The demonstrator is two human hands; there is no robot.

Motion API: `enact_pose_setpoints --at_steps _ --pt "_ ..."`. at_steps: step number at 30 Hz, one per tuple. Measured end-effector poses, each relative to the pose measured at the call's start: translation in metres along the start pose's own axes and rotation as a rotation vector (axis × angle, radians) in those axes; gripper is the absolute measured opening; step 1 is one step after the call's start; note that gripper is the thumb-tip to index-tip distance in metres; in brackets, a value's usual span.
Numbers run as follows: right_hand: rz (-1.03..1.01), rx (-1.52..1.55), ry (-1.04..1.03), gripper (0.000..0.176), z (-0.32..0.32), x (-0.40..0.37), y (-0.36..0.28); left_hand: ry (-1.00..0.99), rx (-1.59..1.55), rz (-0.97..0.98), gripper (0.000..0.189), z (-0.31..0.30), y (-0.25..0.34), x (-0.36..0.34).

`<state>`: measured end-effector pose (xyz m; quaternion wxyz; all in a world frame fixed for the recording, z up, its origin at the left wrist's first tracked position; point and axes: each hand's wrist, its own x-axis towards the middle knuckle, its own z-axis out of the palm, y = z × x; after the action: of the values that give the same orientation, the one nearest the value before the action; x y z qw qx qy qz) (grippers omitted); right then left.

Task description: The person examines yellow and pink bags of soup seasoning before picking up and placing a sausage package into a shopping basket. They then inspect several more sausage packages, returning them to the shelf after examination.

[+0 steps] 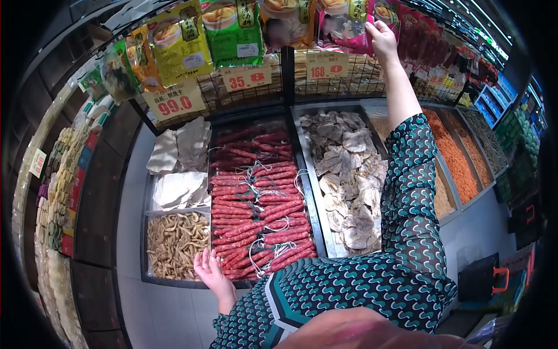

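My right hand (382, 42) is raised at the top, its fingers closed on the lower right corner of a pink package (343, 35) that hangs in a row of packets. Low in the view, my left hand (214, 277) is held palm up with its fingers apart and nothing in it. It is near the front edge of a tray of red sausages (256, 203) tied with white string, beside a bin of small brown dried pieces (177, 244).
Dried flat fish (349, 174) fill the tray right of the sausages. Orange dried goods (456, 160) lie farther right. Hanging yellow (179, 46) and green packets (232, 35) line the rack above price signs (171, 102). A black basket (479, 278) stands at the lower right.
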<state>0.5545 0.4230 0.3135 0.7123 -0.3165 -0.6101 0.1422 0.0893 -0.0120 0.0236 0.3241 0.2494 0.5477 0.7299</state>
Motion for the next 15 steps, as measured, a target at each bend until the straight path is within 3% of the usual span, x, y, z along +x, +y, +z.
enact_pose_setpoints --at_steps 4,7,8,10,15 --pt "-0.045 0.058 -0.010 0.018 -0.021 0.007 -0.040 -0.010 0.002 -0.008 0.042 -0.001 -0.003 0.001" --pt "0.087 0.072 -0.068 0.012 -0.039 -0.010 -0.076 -0.060 0.006 -0.019 0.044 0.001 -0.004 -0.002" --pt "0.120 0.109 -0.010 0.015 -0.036 -0.029 -0.085 -0.083 -0.009 -0.023 0.044 0.005 -0.003 -0.003" --pt "0.213 0.228 -0.084 0.011 -0.032 -0.080 -0.106 -0.164 -0.002 -0.046 0.043 0.012 -0.003 -0.004" --pt "0.605 0.507 -0.198 0.009 -0.005 -0.271 -0.116 -0.557 -0.071 -0.141 0.041 0.045 0.010 -0.003"
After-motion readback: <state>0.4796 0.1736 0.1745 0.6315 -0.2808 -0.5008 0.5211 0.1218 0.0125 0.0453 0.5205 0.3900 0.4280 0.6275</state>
